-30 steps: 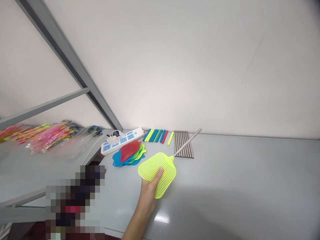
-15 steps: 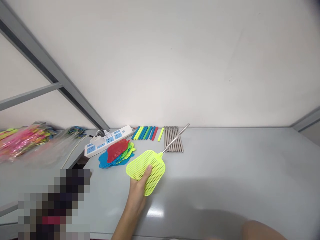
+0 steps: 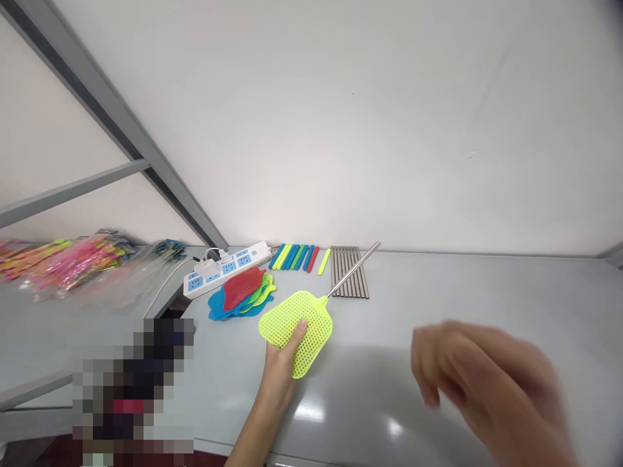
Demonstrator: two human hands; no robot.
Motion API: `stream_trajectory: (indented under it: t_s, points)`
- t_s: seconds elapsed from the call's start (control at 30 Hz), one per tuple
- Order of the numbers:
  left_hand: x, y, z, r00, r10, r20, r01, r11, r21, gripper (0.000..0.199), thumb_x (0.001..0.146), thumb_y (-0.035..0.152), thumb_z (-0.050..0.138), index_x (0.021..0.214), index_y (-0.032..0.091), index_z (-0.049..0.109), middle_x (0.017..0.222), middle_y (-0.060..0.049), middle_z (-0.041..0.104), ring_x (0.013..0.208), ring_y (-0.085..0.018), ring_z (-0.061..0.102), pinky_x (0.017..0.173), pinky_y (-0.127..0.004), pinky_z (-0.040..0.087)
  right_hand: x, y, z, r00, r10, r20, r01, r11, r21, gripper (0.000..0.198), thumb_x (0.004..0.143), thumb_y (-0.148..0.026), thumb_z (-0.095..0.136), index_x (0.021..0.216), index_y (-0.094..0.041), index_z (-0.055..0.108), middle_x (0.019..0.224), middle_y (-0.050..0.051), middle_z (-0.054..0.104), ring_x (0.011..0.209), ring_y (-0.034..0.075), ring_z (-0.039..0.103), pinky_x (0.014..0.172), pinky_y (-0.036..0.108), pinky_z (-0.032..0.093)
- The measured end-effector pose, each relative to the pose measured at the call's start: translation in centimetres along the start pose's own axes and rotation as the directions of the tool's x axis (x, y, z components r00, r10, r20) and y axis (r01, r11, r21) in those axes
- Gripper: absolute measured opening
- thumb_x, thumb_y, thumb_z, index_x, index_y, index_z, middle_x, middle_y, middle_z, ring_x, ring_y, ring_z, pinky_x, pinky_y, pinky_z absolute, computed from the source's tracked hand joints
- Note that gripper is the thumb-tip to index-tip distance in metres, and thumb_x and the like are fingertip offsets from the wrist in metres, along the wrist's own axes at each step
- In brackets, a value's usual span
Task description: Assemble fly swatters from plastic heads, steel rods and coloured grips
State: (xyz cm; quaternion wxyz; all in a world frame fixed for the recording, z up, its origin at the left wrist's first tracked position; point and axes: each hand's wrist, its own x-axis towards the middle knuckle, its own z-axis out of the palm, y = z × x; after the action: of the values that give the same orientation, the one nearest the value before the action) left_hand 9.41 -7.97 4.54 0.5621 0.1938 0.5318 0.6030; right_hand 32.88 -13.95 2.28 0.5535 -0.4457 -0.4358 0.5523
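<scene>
A neon-yellow fly swatter point(image 3: 282, 316), its flat head full of small holes, is gripped in my left hand point(image 3: 282, 360). My thumb lies on top of the head, and the fingers beneath are mostly hidden. A thin metal rod point(image 3: 354, 269) extends from the neck of the head up and to the right, over a row of similar metal rods point(image 3: 348, 272) on the table. My right hand point(image 3: 479, 373) is over the table at the right, apart from the swatter. Its fingers bend downward and are blurred by motion.
Loose swatter heads point(image 3: 243, 288) in red, green, yellow and blue are piled at left. Behind them lies a white power strip point(image 3: 228, 267) with plugs. Several coloured handle grips point(image 3: 294, 257) line the wall edge. Bagged items point(image 3: 82, 259) rest beyond the grey frame post point(image 3: 160, 181).
My right hand has come up into view from the lower right edge. The left hand keeps its hold on the swatter, and the whole scene has shifted slightly rightward.
</scene>
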Motion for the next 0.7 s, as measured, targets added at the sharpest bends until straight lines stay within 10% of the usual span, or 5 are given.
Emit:
stream_trajectory:
  t_s: [0.13,0.4,0.53,0.6,0.7]
  points:
    - [-0.2,-0.7,0.0,0.998,-0.059,0.032,0.060,0.998,-0.026,0.055,0.061,0.028,0.067,0.112,0.018,0.049,0.101,-0.008,0.062,0.087,-0.023,0.059,0.078,-0.034,0.046,8.0,-4.6,7.0,0.991,0.032,-0.133,-0.027,0.999,0.034,0.032,0.074,-0.038,0.053,0.049,-0.022,0.044,0.046,-0.004,0.035,0.044,0.011,0.034,0.044,0.026,0.032]
    - [-1.5,-3.7,0.9,0.932,-0.202,0.302,0.167,0.976,0.140,0.046,0.061,0.034,0.066,0.101,0.014,0.058,0.097,-0.014,0.063,0.086,-0.026,0.059,0.076,-0.038,0.045,8.2,0.9,5.4,0.982,0.182,-0.053,-0.145,0.901,0.408,0.027,0.077,-0.040,0.048,0.096,-0.023,0.054,0.075,0.001,0.054,0.076,0.018,0.053,0.074,0.033,0.042]
    - [1.0,-2.3,0.6,0.804,-0.178,0.567,-0.011,0.949,0.314,0.039,0.069,0.036,0.058,0.101,0.015,0.059,0.096,-0.012,0.062,0.085,-0.022,0.058,0.079,-0.035,0.042,9.1,0.1,3.2,0.975,0.186,-0.119,-0.102,0.857,0.506,0.018,0.076,-0.038,0.050,0.086,-0.024,0.057,0.058,-0.003,0.041,0.053,0.012,0.043,0.052,0.025,0.044]
    - [3.7,-1.5,0.8,0.831,-0.084,0.550,-0.168,0.905,0.392,0.039,0.074,0.042,0.048,0.102,0.017,0.059,0.094,-0.011,0.062,0.074,-0.020,0.059,0.068,-0.032,0.045,9.5,-0.6,1.8,0.970,0.201,-0.138,-0.108,0.860,0.499,0.018,0.076,-0.036,0.051,0.088,-0.025,0.057,0.055,-0.004,0.034,0.045,0.010,0.033,0.037,0.020,0.036]
    - [8.8,-0.9,2.0,0.814,0.304,0.495,-0.573,0.559,0.599,0.030,0.075,0.037,0.049,0.096,0.018,0.061,0.087,-0.007,0.062,0.072,-0.018,0.056,0.073,-0.031,0.042,9.7,-1.8,-0.1,0.962,0.252,-0.102,-0.186,0.885,0.427,0.024,0.077,-0.037,0.050,0.097,-0.025,0.056,0.055,-0.005,0.029,0.041,0.008,0.022,0.030,0.017,0.025]
